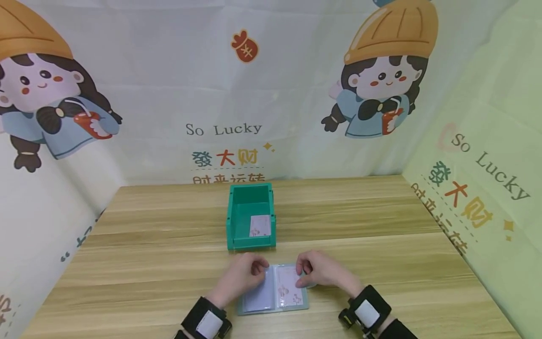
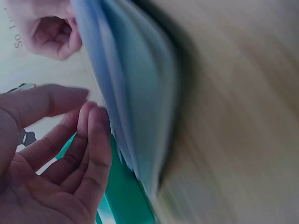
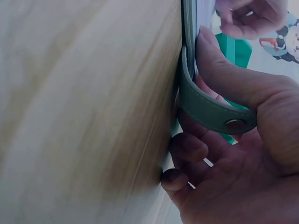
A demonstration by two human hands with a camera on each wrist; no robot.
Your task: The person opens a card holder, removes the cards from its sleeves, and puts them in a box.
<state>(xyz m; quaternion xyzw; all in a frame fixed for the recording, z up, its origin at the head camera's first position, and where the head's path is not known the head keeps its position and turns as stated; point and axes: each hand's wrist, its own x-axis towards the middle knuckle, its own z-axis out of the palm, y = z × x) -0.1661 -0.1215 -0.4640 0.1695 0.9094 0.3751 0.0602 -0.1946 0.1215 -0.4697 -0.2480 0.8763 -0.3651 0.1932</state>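
A small card album (image 1: 259,297) with a pale green cover lies spread on the table in the head view. In its right-hand clear pocket sits a pale pink card (image 1: 290,293) with a flower print. My right hand (image 1: 323,270) holds the album's right edge, thumb on the page and fingers behind the edge. Beside that thumb, a green strap with a metal snap (image 3: 210,109) curves out from the cover. My left hand (image 1: 244,273) is over the top of the left page, fingertips by the page edge; in the left wrist view a gap shows between thumb and fingers.
Just beyond the album stands a green plastic bin (image 1: 230,230), with another pink printed card (image 1: 260,226) inside near its front right. A wood-grain table (image 1: 169,235) carries everything. Printed cloth (image 1: 296,141) hangs behind and at both sides.
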